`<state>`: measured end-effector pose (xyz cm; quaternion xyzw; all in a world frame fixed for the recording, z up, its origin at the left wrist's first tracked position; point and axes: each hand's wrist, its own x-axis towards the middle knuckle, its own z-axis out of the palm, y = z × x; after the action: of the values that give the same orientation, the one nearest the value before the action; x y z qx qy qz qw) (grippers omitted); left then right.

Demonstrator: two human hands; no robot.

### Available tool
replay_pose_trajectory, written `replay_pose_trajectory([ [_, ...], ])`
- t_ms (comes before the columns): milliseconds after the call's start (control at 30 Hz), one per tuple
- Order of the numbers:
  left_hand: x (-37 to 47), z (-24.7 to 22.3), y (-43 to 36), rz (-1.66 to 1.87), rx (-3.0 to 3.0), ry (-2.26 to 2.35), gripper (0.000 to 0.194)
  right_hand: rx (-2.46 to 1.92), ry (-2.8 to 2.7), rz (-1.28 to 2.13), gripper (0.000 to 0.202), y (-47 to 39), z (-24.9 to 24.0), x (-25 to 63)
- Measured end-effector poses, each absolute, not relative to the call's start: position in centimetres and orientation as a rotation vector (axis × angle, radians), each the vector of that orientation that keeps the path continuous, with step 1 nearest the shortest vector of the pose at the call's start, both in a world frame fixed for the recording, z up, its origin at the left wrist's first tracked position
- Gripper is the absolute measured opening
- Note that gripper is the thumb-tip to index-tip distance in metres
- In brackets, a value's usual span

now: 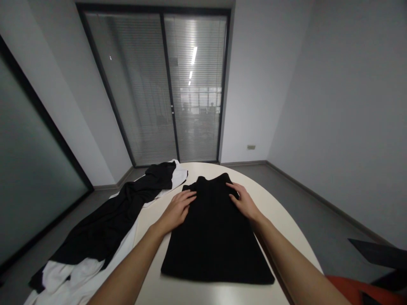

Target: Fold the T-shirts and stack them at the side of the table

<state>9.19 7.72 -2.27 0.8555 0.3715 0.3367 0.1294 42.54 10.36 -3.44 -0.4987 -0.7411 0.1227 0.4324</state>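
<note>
A black skirt [216, 237] lies flat on the pale table, its narrow waist end away from me and its wide hem close to me. My left hand [179, 207] rests on the skirt's upper left edge, fingers stretched out over the cloth. On the opposite edge, my right hand [243, 201] touches the fabric with its fingers apart. Neither hand grips the cloth. The waist edge looks wavy and slightly raised between two bumps.
Along the table's left side lies a heap of black clothes [111, 216] and white clothes [76, 275]. The table's rounded edge [286, 212] curves on the right. A red chair seat [349, 290] stands at lower right. Glass doors [165, 84] with blinds are beyond the table.
</note>
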Motion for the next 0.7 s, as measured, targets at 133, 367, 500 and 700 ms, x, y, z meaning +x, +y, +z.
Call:
replay_pose_trajectory([
  [133, 9.5, -1.7, 7.4, 0.918, 2.57, 1.071, 0.046, -1.146, -1.888, 0.415, 0.043, 9.9, -2.8, 42.2],
  [367, 8.6, -4.5, 9.6, 1.23, 2.143, 1.407, 0.038, -1.159, -1.737, 0.488, 0.041, 10.1, -2.6, 41.4],
  [500, 8.4, -5.1, 9.9, 1.236, 2.11, 1.414, 0.043, -1.194, -1.826, 0.514, 0.045, 10.0, -2.5, 41.1],
  [700, 9.1, -3.1, 8.5, 1.199, 2.215, 1.162, 0.026, -1.108, -1.978, 0.399, 0.03, 9.4, -1.8, 41.2],
])
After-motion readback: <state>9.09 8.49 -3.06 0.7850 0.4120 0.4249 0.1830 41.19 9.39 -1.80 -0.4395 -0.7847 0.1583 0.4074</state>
